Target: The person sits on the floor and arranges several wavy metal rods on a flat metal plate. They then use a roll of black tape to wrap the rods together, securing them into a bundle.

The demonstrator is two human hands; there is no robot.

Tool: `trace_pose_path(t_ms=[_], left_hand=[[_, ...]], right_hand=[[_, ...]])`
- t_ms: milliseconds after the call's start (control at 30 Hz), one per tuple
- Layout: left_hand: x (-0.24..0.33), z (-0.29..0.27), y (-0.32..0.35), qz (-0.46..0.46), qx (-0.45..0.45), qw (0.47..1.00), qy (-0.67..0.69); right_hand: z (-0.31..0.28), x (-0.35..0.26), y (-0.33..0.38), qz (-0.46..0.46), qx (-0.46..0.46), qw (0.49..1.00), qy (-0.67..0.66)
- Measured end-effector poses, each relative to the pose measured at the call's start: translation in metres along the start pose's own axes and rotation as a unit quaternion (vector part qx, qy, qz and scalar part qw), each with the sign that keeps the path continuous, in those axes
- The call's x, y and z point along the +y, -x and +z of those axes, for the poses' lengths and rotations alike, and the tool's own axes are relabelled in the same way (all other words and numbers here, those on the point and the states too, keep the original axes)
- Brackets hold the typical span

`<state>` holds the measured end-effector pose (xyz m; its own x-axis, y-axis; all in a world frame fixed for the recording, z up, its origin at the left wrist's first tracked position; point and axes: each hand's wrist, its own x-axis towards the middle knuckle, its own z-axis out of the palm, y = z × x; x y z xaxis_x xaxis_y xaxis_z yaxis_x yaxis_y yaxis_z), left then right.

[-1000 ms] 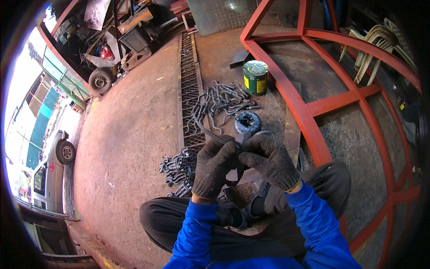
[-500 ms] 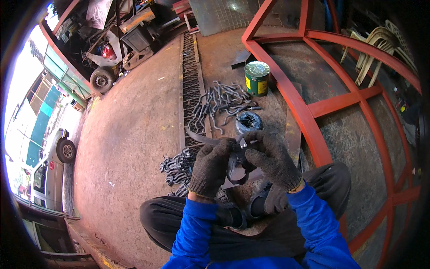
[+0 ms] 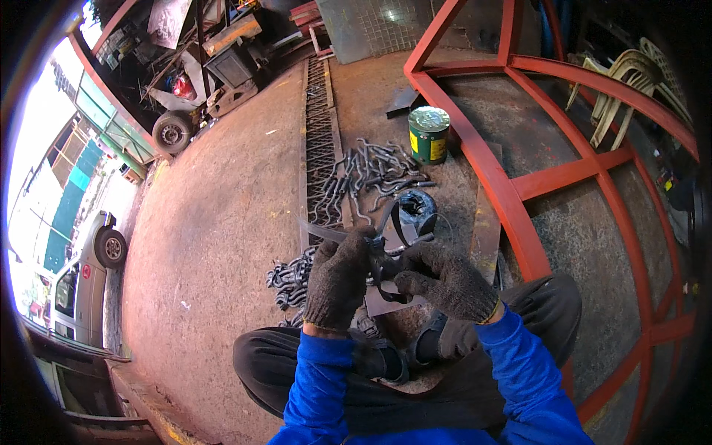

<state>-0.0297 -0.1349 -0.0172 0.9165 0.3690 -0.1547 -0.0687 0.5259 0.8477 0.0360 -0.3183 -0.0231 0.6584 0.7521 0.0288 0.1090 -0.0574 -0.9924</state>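
Both my hands wear dark knitted gloves and are raised close together over my crossed legs. My left hand (image 3: 341,282) is closed with thumb and fingers pinched on a flat black strip (image 3: 320,230), whose end sticks out to the far left. Other lengths of dark strip loop between the hands. My right hand (image 3: 449,280) is curled around a short dark metal rod (image 3: 417,239), its tip showing above the fingers. Where strip and rod meet is partly hidden by the gloves. Just beyond lies a coil wrapped in bluish plastic (image 3: 417,209).
Bent metal rods (image 3: 371,172) lie piled beyond the coil; more bent metal pieces (image 3: 291,280) are heaped at left. A green and yellow can (image 3: 429,135) stands beside a large red steel frame (image 3: 512,200) on the right. A floor grating (image 3: 317,126) runs away from me.
My left hand has moved slightly left and down, and the gap between my hands has widened. A loop of dark strip now stands up between them, and the rod's tip shows by the right hand.
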Motion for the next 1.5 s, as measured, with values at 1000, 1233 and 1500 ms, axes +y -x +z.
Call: trace_pose_path(t_ms=[1000, 1233, 1500], left_hand=[[-0.002, 0.021, 0.003, 0.012, 0.02, 0.993, -0.118], [-0.012, 0.022, 0.006, -0.05, -0.082, 0.96, -0.264], [-0.011, 0.016, 0.006, -0.04, -0.113, 0.968, -0.222]], right_hand=[[-0.011, 0.044, -0.004, 0.044, -0.1, 0.877, -0.468], [-0.019, 0.01, -0.008, 0.007, 0.153, 0.98, -0.125], [-0.012, 0.027, -0.017, 0.034, 0.152, 0.868, -0.471]])
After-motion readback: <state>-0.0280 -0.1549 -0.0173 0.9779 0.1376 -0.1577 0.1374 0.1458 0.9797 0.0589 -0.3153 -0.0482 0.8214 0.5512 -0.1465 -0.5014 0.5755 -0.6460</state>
